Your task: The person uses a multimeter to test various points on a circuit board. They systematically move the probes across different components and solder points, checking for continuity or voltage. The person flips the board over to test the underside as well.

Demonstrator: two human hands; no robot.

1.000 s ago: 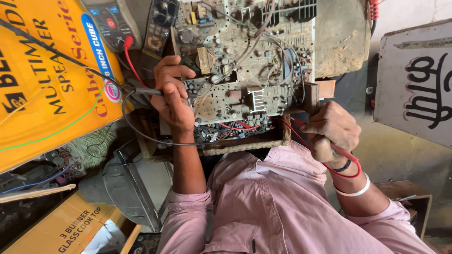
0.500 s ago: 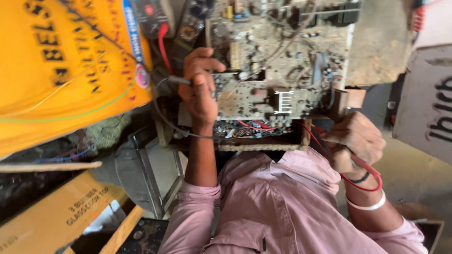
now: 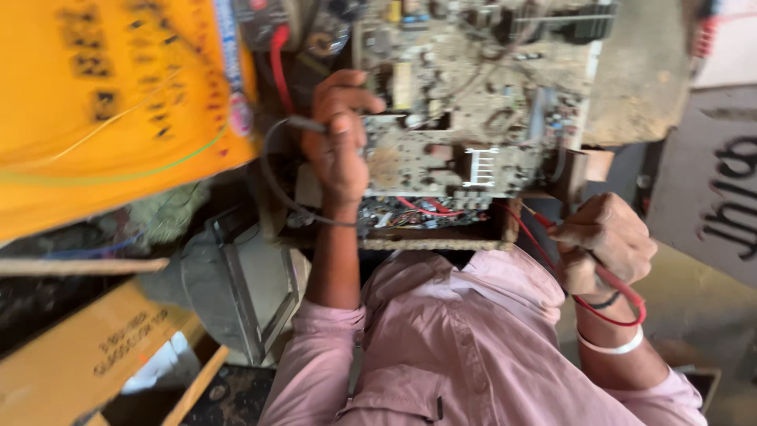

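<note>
The left hand [image 3: 339,154] was closed around a slim black test probe [image 3: 303,124], thumb and fingers curled tight on its shaft. Its tip was pressed to the left edge of the dusty grey-green circuit board [image 3: 473,102], a pen-like grip that seemed suited to steadying a fine point among crowded parts. The probe's black lead looped down and round below the wrist, slack enough not to tug.

The right hand [image 3: 605,246] sat well apart, just off the board's lower right corner. Its fingers were folded into a loose fist over a red test probe [image 3: 544,225], which pointed back toward the board's underside. The red cable [image 3: 611,308] curved round the wrist above a white wristband [image 3: 607,345] (probably looped there to keep it out of the way). Motion blur hid whether this tip touched anything.

The board stood propped on edge in a worn wooden frame [image 3: 426,244], the component side facing the person, likely so both sides could be reached. A white finned heat sink [image 3: 481,167] showed near its lower middle. A dark meter [image 3: 264,16] with a red plug sat at the top edge, beside a large yellow cardboard box [image 3: 102,102]. A brown carton [image 3: 79,355] lay lower left, and the person's pink shirt [image 3: 473,347] filled the foreground.
</note>
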